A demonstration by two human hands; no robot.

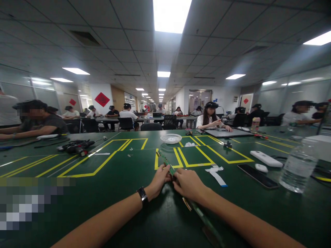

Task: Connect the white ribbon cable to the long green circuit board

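A long, narrow green circuit board (167, 162) runs slantwise through both hands, above the table. Its far end points away from me and its near end passes under my right forearm. My left hand (159, 178), below a dark wristband, is closed on the board near its far part. Just beside it, my right hand (189, 182) grips the same board from above. The right fingertips are partly hidden. A copper-coloured tab (186, 204) sticks out along the near part of the board. To the right lies a white flat ribbon cable (218, 177) with a blue end.
Yellow tape outlines mark the green table (116, 206). A white basket (170, 138) stands ahead. On the right are a phone (257, 175), a white case (261, 168), a white device (266, 158) and a water bottle (298, 168). Black tools (77, 148) lie left. Several people sit around.
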